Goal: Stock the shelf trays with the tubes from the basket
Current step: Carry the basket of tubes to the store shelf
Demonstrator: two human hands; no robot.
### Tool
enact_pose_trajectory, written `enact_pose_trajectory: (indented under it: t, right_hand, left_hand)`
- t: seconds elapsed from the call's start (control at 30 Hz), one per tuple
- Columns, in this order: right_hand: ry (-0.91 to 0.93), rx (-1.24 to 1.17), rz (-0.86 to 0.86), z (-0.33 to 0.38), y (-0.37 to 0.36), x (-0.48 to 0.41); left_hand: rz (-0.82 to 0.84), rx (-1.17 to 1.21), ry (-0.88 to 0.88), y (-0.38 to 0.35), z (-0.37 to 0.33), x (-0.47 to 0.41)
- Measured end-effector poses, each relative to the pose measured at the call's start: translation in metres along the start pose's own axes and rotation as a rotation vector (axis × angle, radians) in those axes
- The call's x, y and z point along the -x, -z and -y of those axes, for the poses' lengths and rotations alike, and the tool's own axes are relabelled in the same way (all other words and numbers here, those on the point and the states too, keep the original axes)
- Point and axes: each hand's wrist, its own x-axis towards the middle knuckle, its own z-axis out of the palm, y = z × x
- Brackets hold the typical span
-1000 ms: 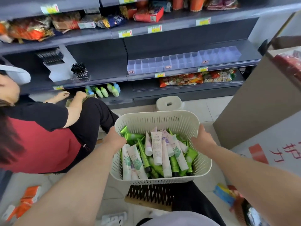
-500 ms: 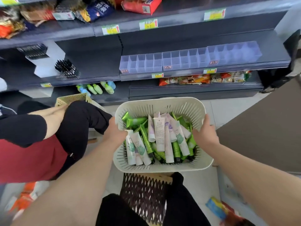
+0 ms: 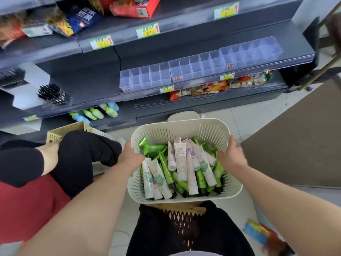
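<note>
A seated person (image 3: 27, 182) fills the 9 o'clock side, clear of the work. Next comes the left hand (image 3: 130, 157), curled over the basket (image 3: 181, 126) rim at the basket's 9 o'clock, thumb side turned inward just beside a green tube. The basket sits low and central, held off the floor (image 3: 249, 122) between both arms. Inside it the tubes (image 3: 180, 159) lie heaped, white and green, most with their long axes running roughly 12 to 6, caps toward 6 (a few green ones near the left rim lie crosswise). The right hand (image 3: 230, 156) clasps the rim at the basket's 3 o'clock, fingers wrapped along the outer wall. Neither hand holds a tube; both are closed on the rim alone.

The trays (image 3: 184, 71) stand at 12 to 1 o'clock from the hands, on the shelf (image 3: 203, 39) edge well apart from the basket, their row running left to right and rising toward the right, every compartment that shows looking empty. The left end sits above the left hand; the rest stretches past the right hand, so I judge the right hand better placed to reach most compartments once one hand lets go.
</note>
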Motion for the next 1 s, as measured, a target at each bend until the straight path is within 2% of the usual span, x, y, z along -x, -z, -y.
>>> enact_pose_trajectory:
  t: [0.27, 0.53, 0.83, 1.0]
  right_hand:
    - [-0.084, 0.089, -0.071, 0.061, -0.039, -0.012]
    - [-0.088, -0.010, -0.090, 0.106, -0.063, -0.048]
    - [-0.060, -0.034, -0.005, 0.107, -0.029, -0.135]
    - [-0.050, 0.054, 0.014, 0.116, -0.013, -0.199]
  left_hand:
    - [0.082, 0.053, -0.001, 0.038, 0.012, -0.064]
    - [0.080, -0.051, -0.045, 0.072, -0.019, -0.131]
    - [0.012, -0.028, 0.011, 0.039, -0.078, -0.167]
    - [-0.017, 0.032, 0.086, 0.006, -0.103, -0.200]
